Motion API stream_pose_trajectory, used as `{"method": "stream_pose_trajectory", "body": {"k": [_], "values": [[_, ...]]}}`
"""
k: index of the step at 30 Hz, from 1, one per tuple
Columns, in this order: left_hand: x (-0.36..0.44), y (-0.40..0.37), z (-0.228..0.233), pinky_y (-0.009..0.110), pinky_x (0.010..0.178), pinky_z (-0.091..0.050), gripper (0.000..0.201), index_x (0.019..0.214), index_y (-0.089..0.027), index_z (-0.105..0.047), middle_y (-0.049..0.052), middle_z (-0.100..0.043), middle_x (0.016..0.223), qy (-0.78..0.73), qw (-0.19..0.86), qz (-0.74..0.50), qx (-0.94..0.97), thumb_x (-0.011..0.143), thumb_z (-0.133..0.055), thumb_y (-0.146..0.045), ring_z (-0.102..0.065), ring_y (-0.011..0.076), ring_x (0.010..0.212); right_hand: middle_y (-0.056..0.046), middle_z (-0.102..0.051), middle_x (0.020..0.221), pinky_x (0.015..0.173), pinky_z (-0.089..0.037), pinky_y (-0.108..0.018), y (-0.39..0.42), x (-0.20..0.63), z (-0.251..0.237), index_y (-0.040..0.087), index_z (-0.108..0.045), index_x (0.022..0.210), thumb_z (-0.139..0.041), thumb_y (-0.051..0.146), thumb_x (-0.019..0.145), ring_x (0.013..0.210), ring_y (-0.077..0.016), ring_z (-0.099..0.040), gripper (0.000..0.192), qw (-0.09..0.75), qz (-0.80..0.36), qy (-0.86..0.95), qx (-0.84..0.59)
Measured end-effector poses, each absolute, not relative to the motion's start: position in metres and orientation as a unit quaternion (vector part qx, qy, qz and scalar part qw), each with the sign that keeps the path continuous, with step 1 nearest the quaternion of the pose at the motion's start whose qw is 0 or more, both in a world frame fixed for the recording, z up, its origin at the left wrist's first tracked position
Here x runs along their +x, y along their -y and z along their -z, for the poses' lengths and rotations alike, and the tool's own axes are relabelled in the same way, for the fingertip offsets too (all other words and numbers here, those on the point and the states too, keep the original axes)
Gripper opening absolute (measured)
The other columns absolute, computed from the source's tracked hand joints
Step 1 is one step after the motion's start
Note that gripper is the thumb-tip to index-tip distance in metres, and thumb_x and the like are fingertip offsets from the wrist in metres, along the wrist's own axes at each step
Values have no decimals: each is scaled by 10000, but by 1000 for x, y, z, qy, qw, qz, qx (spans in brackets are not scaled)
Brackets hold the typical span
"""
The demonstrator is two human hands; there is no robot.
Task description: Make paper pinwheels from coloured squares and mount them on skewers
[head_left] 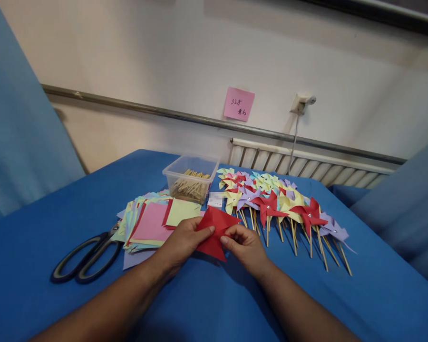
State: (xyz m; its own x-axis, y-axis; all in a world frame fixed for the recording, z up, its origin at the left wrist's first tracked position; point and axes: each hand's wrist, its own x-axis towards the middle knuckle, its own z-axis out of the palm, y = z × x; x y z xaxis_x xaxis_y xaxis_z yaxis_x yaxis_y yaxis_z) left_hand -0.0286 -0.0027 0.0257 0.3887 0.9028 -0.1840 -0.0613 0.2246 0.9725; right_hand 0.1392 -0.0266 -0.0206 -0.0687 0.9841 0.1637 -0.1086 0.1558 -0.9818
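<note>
A red paper square (216, 230), partly folded, is held between both hands just above the blue tablecloth (57, 213). My left hand (181, 242) pinches its left side, with the thumb lying on top of the paper. My right hand (244, 244) grips its right edge with bent fingers. To the left of my hands lies a loose stack of coloured paper squares (153, 221). To the right, several finished paper pinwheels on wooden sticks (278, 204) lie spread in rows.
Black-handled scissors (87, 256) lie at the left on the cloth. A clear plastic box of wooden sticks (190, 180) stands behind the paper stack. A pink sticky note (238, 104) hangs on the wall above a radiator (306, 164).
</note>
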Motion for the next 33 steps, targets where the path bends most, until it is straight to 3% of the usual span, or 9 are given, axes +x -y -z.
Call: {"method": "stream_pose_trajectory", "body": {"k": [12,18,23,27,33], "values": [[-23,4,-25,273,597,-439,254,797,-133,-673,35,-701,680,-421,683,-346,487,705,-707,-368,-638,199,637,65,-509,486,455,-297,-212,24,136,24,183,-543,625,-720,343,666,449,-81,-388,242,539,-493,495,-471],[-22,5,-23,258,619,-442,253,838,-142,-697,29,-731,743,-422,676,-352,491,664,-754,-317,-636,175,641,69,-498,485,437,-287,-201,25,135,28,179,-535,631,-725,342,673,436,-72,-385,253,531,-490,499,-478],[-24,2,-23,316,682,-486,299,901,-132,-700,65,-745,763,-424,688,-365,463,672,-746,-317,-674,226,701,56,-542,528,477,-372,-216,28,135,24,184,-578,763,-727,382,692,476,-95,-474,258,550,-507,490,-447],[-26,0,-27,309,685,-501,320,941,-117,-694,102,-755,837,-407,693,-399,442,686,-742,-303,-678,219,713,35,-579,617,540,-437,-240,31,137,16,190,-604,909,-698,399,746,544,-116,-552,281,595,-480,484,-426],[-27,2,-37,281,631,-501,262,905,-116,-703,101,-759,804,-398,696,-409,437,717,-720,-297,-676,204,677,14,-597,675,558,-438,-256,28,142,12,193,-621,873,-659,425,790,563,-124,-566,249,643,-445,453,-428]]}}
